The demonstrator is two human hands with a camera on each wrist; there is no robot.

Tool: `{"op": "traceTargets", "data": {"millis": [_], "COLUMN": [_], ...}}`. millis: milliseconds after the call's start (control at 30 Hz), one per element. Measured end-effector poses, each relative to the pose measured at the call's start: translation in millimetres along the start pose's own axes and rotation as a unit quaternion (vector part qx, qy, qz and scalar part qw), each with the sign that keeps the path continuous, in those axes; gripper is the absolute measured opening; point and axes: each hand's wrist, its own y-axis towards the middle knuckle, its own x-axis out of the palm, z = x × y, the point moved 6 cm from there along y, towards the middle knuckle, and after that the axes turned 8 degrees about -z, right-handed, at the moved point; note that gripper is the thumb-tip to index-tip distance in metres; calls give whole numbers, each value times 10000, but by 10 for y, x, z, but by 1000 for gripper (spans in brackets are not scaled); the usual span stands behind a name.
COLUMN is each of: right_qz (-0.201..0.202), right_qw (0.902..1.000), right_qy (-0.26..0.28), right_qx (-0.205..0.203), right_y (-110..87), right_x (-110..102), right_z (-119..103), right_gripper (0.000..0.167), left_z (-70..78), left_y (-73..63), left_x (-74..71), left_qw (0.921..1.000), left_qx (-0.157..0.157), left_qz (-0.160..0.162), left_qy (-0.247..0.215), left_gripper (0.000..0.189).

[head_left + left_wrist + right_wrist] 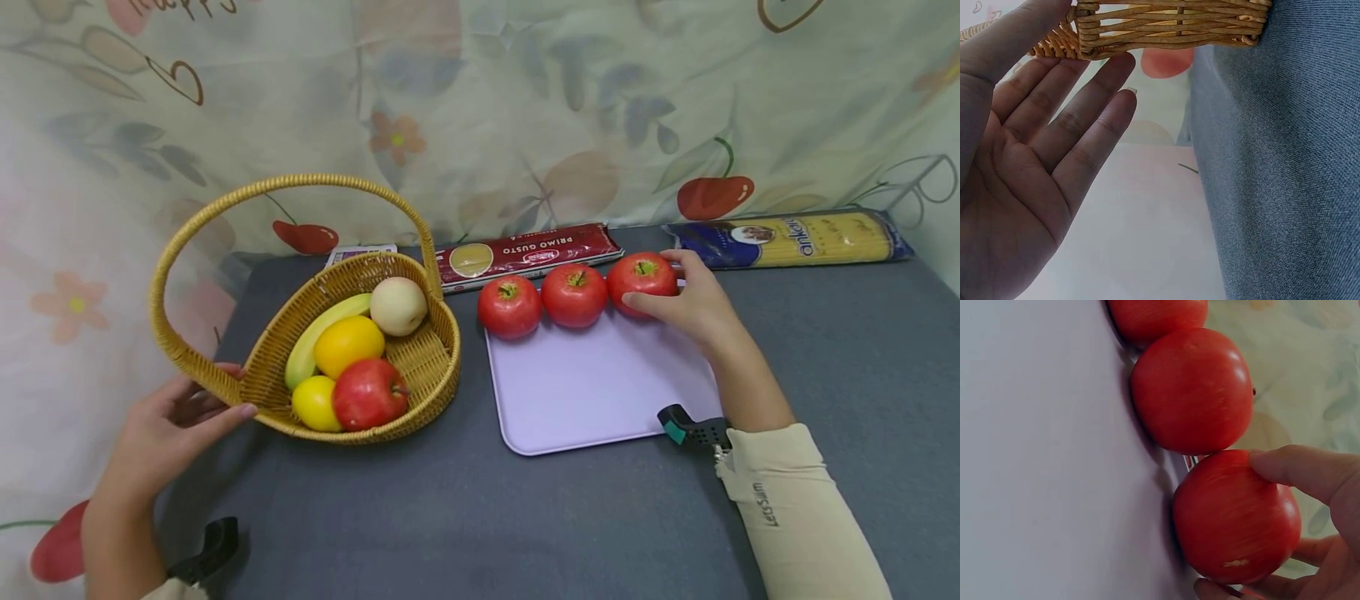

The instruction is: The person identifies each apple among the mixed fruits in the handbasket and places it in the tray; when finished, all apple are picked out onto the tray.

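Note:
My left hand (168,425) holds the left end of a wicker basket (435,400) where the arched handle meets the rim, thumb in front and fingertips behind. In the left wrist view, its fingers are spread and nearly straight beside the weave. Inside the basket lie a banana (315,333), an orange-yellow fruit (349,343), a lemon (315,403), a red apple (371,393) and a pale round fruit (398,306). My right hand (701,304) grips the rightmost of three red apples (643,282) in a row along the far edge of a lilac tray (592,383).
Behind the row of apples lies a red pasta packet (532,254). A yellow and blue spaghetti packet (795,237) lies at the far right. The dark grey tabletop (450,517) ends at a patterned cloth backdrop (480,125).

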Motion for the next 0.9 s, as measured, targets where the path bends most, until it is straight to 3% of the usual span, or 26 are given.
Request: {"op": "traceTargets", "data": {"millis": [267, 400, 633, 800, 900], "right_qz": [17, 135, 501, 357, 170], "right_qw": [9997, 9975, 9829, 9713, 9630], "right_qy": [-240, -674, -1452, -1672, -1635], "right_qx": [-1, -163, -1013, -1654, -2136], "right_y": [-24, -51, -334, -542, -619], "right_x": [-20, -51, 43, 307, 504], "right_z": [-35, -91, -566, -877, -1003], "right_gripper": [88, 82, 65, 58, 53], "left_z": [-18, -22, -15, 11, 10], "left_y": [0, 6, 15, 8, 2], "left_x": [10, 5, -2, 10, 10], "left_qw": [9998, 9999, 9999, 9997, 9997], "left_qx": [-165, -145, -13, -16, -72], "left_qz": [-42, -52, -38, 10, 42], "left_qy": [32, 9, -157, 244, 235], "left_gripper": [50, 49, 48, 47, 46]}}
